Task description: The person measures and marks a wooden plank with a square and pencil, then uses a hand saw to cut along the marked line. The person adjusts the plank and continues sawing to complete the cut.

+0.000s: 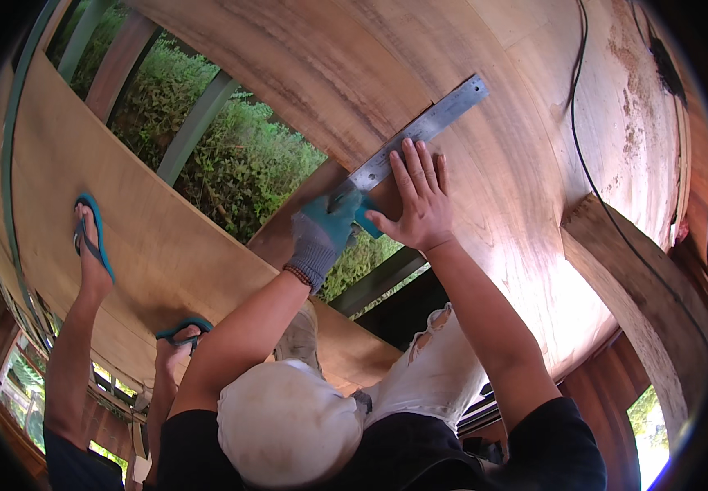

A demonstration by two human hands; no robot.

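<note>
My right hand (423,200) is bare and lies flat on a wide, curved wooden slab (501,155). Its outstretched fingertips touch the edge of a flat steel bar (431,123) with a hole near each end. The bar lies slantwise across the slab's edge. At the bar's near end, my left hand (325,229) wears a grey and teal knit glove and a beaded bracelet. Its fingers are curled round a teal-blue object (368,219), which shows beside my right thumb; its kind is not clear.
Another person's feet in blue flip-flops (92,237) stand on a wooden board (141,237) at left. Green plants (239,151) show through gaps between beams (198,127). A black cable (587,164) runs over the slab, past a thick curved timber (624,245).
</note>
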